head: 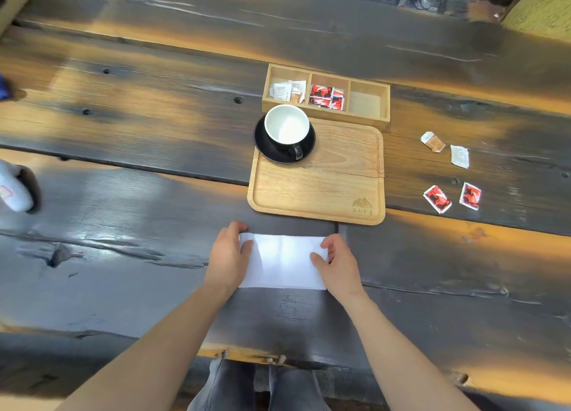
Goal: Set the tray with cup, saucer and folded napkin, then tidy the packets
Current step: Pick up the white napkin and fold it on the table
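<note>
Dark plank tabletop (123, 151), wide bare room at frame left. Wooden tray (321, 191) at centre; its lower right part is bare. Black saucer (262, 145) with white cup (285, 124) sits in the tray's upper left corner. White napkin (282, 260) lies flat just below the tray, apart from it. Left hand (228, 256) and right hand (336, 260) press its side edges, fingers loosely spread, grip not closed. Four packets (437, 199) lie scattered at right.

white object (14, 188) cut off, packet print (436, 198) unreadable
</note>
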A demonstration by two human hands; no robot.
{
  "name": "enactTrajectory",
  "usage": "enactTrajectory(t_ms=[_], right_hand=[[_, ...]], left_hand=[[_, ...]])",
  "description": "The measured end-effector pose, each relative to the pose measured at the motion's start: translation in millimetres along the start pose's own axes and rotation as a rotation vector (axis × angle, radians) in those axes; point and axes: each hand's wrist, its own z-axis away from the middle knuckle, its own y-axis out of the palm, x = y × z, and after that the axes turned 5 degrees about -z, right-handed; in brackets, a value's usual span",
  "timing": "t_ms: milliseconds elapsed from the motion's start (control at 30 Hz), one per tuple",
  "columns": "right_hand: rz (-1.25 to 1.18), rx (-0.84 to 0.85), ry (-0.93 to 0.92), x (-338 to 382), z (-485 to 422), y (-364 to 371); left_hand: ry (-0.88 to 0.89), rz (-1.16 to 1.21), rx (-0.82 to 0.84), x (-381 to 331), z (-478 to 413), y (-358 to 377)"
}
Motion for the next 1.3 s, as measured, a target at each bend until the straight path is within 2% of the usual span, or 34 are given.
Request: enactTrajectory(t_ms=[167,267,367,400,533,700,833,1000,1167,1300], right_hand=[[0.186,0.097,-0.095,-11.2,5.9,1.6],[0.215,0.088,-0.135,-12.3,4.8,0.5],[0.227,0.102,-0.131,-13.6,4.4,1.3],[0.214,0.117,-0.116,-13.4,4.9,1.8],[0.164,0.13,-0.078,-13.1,8.7,2.3],[0.173,0.086,-0.129,-4.2,20.0,2.8],[0.233,0.027,-0.221,14.6,34.9,6.7],[0.368,-0.011,-0.229,40.2,45.0,12.4],[0.472,-0.014,-0.265,64.8,50.5,30.4],[0.466,0.043,-0.345,77.6,51.8,58.8]], left_hand=[[0.036,-0.073,-0.132,-9.7,17.5,5.5],[0.195,-0.295,-0.201,-15.4,26.4,13.6],[0.463,-0.443,-0.067,-22.0,37.8,30.4],[0.499,-0.487,0.002,-22.5,40.9,37.3],[0.411,-0.739,0.178,-14.6,42.9,60.3],[0.35,-0.841,0.221,-14.0,42.4,68.2],[0.376,-0.752,0.227,-25.1,42.8,52.9],[0.304,-0.659,0.044,-8.1,46.8,13.0],[0.313,-0.636,0.163,22.0,46.2,17.0],[0.338,-0.622,0.141,23.5,45.1,16.5]])
